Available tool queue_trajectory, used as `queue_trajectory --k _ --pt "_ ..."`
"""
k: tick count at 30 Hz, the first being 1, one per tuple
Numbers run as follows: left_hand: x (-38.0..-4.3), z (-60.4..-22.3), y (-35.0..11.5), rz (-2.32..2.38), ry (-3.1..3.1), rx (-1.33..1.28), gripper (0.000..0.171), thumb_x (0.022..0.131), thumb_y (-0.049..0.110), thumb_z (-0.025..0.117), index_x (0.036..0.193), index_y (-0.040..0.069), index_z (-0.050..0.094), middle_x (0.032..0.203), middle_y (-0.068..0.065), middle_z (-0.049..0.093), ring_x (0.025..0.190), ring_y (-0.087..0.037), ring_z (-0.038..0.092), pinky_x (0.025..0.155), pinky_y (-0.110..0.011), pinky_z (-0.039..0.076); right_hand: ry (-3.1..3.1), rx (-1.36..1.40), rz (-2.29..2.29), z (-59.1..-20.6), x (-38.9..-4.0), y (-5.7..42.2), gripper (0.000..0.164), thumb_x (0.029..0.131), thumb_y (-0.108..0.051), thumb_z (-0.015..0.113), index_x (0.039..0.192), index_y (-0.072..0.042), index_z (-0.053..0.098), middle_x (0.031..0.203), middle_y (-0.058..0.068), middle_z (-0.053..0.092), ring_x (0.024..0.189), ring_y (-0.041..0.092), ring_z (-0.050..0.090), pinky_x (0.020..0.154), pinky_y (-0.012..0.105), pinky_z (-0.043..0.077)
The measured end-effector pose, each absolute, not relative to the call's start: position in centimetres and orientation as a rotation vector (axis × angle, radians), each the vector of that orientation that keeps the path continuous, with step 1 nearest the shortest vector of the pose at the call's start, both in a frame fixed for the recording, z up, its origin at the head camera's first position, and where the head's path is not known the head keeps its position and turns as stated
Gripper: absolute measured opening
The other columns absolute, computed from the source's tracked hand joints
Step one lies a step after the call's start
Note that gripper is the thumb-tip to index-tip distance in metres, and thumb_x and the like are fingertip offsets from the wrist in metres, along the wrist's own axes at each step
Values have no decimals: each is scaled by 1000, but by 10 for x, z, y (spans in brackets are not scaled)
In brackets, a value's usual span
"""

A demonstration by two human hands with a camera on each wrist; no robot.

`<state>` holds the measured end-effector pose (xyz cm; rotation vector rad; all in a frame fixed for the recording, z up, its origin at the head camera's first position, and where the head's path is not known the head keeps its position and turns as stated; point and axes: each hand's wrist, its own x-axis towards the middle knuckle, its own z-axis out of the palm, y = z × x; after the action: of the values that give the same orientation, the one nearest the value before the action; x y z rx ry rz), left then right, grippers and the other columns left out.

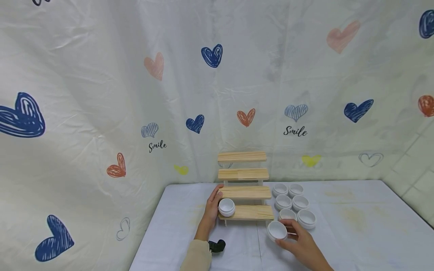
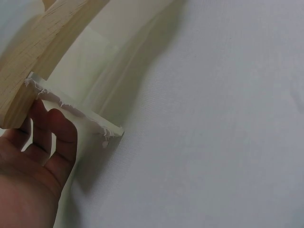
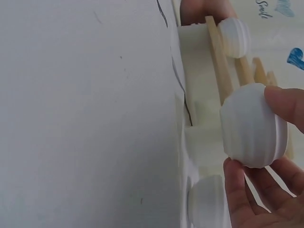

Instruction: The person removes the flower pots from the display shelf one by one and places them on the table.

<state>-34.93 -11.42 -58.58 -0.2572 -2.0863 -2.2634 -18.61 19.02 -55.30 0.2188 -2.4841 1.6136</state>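
A small white ribbed cup (image 1: 277, 230) is pinched between the thumb and fingers of my right hand (image 1: 301, 244), just in front of the stand's right end. In the right wrist view, thumb and fingertips press opposite sides of this cup (image 3: 254, 126). My left hand (image 1: 211, 207) grips the left end of a tiered wooden stand (image 1: 249, 212); in the left wrist view its fingers curl at the end of a wooden board (image 2: 45, 50), beside a pale support. Another white cup (image 1: 226, 207) sits upright on the left end of the lowest board.
Several more white cups (image 1: 300, 203) stand in two columns to the right of the stand, on a white-covered table (image 1: 352, 233). A black object (image 1: 217, 246) lies by the left sleeve. Behind the table hangs a white cloth (image 1: 257, 75) printed with hearts.
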Motion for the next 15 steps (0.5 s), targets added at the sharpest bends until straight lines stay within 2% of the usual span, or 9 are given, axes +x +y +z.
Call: queue_trajectory --k 15 --pt "-351 -587 -114 -2266 -2092 -251 47 104 41 55 149 24 54 162 -3 43 154 -28 30 127 -55 18 -2637 117 1495 -558 -185 210 60 78 -20 89 130 -8 61 128 9 67 98 -4 63 86 21 56"
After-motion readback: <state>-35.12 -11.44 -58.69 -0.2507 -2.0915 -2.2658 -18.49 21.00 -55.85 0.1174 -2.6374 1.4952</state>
